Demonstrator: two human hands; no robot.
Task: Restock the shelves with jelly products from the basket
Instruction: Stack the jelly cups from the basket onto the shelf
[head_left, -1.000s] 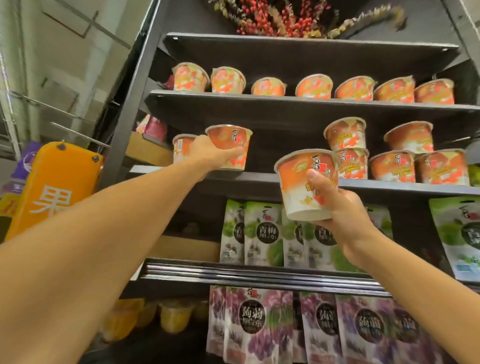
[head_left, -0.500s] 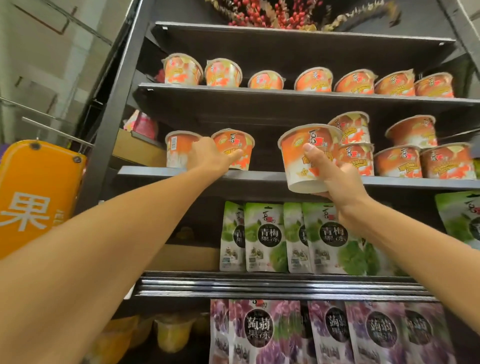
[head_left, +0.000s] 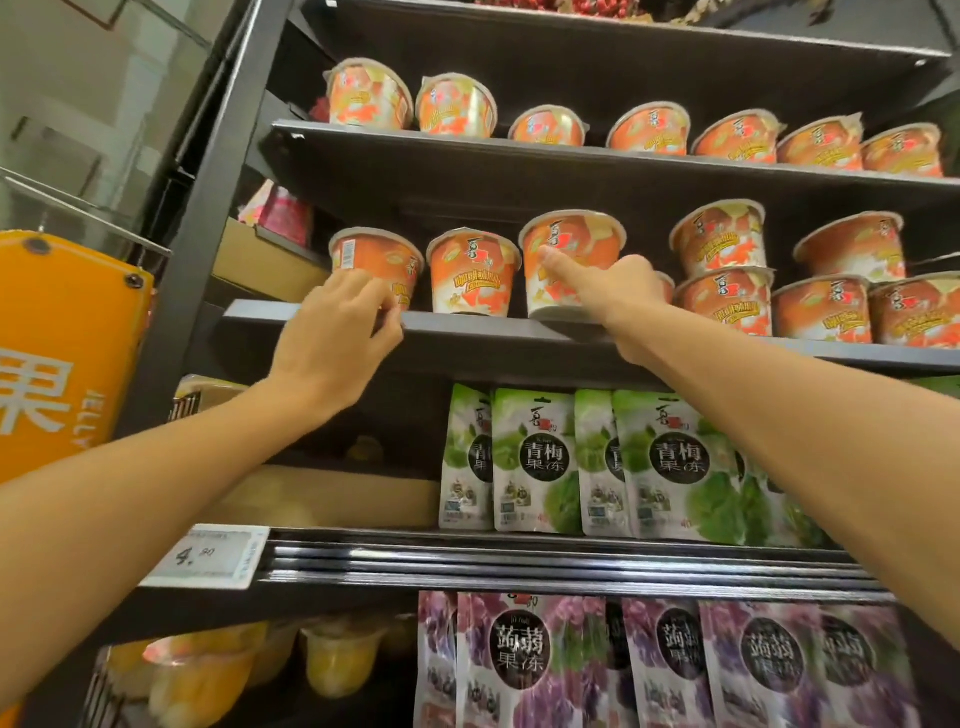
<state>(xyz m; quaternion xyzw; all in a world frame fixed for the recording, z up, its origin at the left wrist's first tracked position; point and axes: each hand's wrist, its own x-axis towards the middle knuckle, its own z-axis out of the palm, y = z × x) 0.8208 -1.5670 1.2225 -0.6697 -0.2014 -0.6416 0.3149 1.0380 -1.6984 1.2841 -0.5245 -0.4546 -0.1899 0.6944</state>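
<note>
Right hand (head_left: 602, 286) grasps an orange jelly cup (head_left: 576, 234) at 12 o'clock, thumb across its front. The cup's base is at the front lip of the middle shelf (head_left: 467, 332), third in a row, just beside the middle cup (head_left: 472, 275) at its 9 o'clock. Left hand (head_left: 332, 338) at 10 o'clock, fingers curled at the shelf lip under the left cup (head_left: 379, 257); cannot tell whether it grips that cup or only touches it. Basket not in view. Risks: the held cup looks set close to the edge, so letting go before pushing it back could tip it off the shelf; the right wrist is near the stacked cups (head_left: 722, 270) at 2 o'clock, and a sideways pull-out could knock the top one; the left fingers could drag the left cup forward as they leave. Writing: green pouches (head_left: 540, 462) at 6 o'clock read 青梅果冻; purple pouches (head_left: 524, 660) below read 蒟蒻果冻; orange sign (head_left: 52, 364) at 9 o'clock shows 果 and part of "JELLY"; price tag (head_left: 208, 556) at 7 o'clock seems to read 4.80; the cups carry a red brand mark and yellow lettering too blurred to read, and the left cup has a barcode
</note>
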